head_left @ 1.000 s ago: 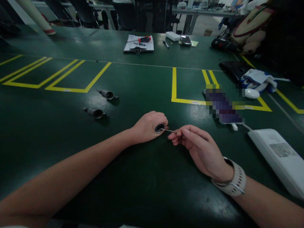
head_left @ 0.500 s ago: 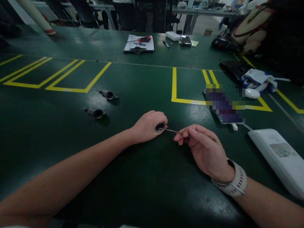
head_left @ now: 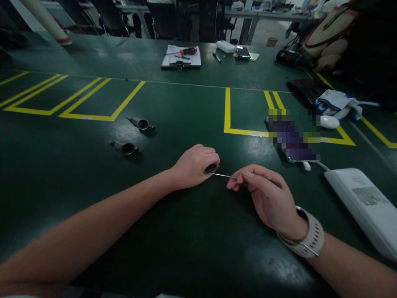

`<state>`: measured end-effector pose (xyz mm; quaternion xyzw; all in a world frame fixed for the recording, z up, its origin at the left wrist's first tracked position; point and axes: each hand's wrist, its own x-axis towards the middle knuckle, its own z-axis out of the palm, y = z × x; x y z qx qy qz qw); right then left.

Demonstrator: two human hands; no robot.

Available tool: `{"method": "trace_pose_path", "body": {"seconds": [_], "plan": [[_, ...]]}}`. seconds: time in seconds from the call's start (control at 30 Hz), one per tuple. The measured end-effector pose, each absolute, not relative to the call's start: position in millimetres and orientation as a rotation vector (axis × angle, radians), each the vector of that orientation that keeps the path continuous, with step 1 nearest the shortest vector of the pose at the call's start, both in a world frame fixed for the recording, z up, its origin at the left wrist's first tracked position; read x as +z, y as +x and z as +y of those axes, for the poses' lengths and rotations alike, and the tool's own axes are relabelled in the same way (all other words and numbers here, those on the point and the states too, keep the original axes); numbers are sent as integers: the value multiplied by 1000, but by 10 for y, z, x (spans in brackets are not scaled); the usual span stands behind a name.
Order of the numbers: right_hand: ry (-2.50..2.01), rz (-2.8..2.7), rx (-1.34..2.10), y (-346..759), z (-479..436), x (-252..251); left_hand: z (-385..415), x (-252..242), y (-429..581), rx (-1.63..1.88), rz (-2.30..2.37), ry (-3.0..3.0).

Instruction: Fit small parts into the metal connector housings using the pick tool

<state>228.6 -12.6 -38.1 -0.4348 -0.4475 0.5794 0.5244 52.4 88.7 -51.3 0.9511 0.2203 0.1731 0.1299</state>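
Observation:
My left hand (head_left: 197, 165) is wrapped round a dark metal cup-shaped part (head_left: 210, 168), whose round open end faces up and toward the right. Between the thumb and fingers of my right hand (head_left: 266, 190) is a thin metal rod (head_left: 223, 176). The rod's far tip is at the lower rim of the part; whether it touches the rim I cannot tell. Two similar dark metal parts lie on the green table to the left, one farther back (head_left: 140, 123) and one nearer (head_left: 124, 147).
Right of my hands lie a phone (head_left: 293, 138), a white power bank (head_left: 361, 207), a white mouse (head_left: 329, 121) and a glove (head_left: 338, 104). Toward the back are a clipboard (head_left: 181, 61) with a red-black screwdriver (head_left: 190, 51), a pen (head_left: 216, 57) and a white case (head_left: 226, 46).
The rod's tip has moved from inside the part's opening to its lower rim. The part has tilted slightly in my left hand, and my right fingers have shifted a little.

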Motion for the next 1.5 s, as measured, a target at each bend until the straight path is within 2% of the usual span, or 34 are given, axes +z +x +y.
{"method": "trace_pose_path", "body": {"seconds": [0.5,0.73,1.5], "plan": [[-1215,-1474,1087,2280,-195,-292,851,-485,534,436,634,2882],[-1107,-1282,1177,2304,-178,-368,860,-490,527,426,636,2848],[-1083,-1287,1188,2259,-239,-412,874,-513,526,507,689,2753]]}}
